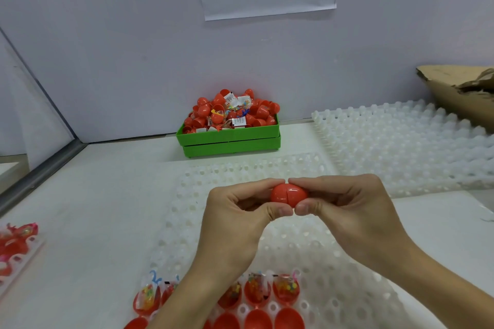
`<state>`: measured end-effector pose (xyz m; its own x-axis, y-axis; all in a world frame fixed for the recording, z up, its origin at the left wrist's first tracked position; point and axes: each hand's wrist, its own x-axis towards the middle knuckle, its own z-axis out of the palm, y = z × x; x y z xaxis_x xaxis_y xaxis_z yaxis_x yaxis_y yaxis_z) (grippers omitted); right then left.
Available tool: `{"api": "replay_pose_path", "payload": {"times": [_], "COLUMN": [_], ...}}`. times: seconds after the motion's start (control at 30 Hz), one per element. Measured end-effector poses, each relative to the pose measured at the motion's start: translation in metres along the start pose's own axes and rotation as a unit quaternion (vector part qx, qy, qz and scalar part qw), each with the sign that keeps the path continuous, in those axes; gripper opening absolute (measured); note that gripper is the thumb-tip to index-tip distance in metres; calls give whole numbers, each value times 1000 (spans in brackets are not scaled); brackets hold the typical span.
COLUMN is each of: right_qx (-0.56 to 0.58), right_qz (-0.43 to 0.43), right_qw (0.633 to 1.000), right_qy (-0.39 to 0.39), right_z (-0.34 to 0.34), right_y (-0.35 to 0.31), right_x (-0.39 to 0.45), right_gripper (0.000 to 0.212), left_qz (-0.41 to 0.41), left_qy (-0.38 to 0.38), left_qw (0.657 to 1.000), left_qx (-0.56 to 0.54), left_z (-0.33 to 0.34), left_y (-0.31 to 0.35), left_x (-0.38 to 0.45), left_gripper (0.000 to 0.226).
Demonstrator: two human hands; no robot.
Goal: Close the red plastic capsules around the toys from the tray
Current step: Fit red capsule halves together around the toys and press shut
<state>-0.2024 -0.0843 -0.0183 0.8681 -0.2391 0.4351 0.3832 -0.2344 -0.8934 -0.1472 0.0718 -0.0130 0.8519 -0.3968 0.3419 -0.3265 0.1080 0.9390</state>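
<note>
1. Right, the capsule (288,194) is pinched at both ends by the left hand (235,224) and right hand (350,211) above the white tray (347,288); both grips are closed on it.
2. Squeeze straight along the axis — seam looks nearly shut, so finish until flush.

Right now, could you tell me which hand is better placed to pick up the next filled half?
Probably right: the uncovered filled halves sit beside the right hand's wrist.

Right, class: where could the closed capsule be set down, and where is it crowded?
Free: the empty cups of the white dimpled plastic tray between the hands and the green plastic bin; also bare white tabletop left of that tray. Crowded: the tray's near rows of open red capsule halves, and the heaped bin.
</note>
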Motion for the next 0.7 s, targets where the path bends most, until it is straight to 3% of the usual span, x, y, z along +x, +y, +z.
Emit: {"api": "replay_pose_path", "payload": {"times": [0.7], "right_qx": [-9], "right_qz": [-8], "right_qw": [1000], "right_qy": [17], "right_z": [1], "right_y": [6], "right_x": [-3], "right_gripper": [50], "left_qz": [31], "left_qy": [-18], "left_qw": [992], "left_qx": [119], "left_z": [-2], "left_y": [-3], "left_x": [-2], "left_gripper": [32]}}
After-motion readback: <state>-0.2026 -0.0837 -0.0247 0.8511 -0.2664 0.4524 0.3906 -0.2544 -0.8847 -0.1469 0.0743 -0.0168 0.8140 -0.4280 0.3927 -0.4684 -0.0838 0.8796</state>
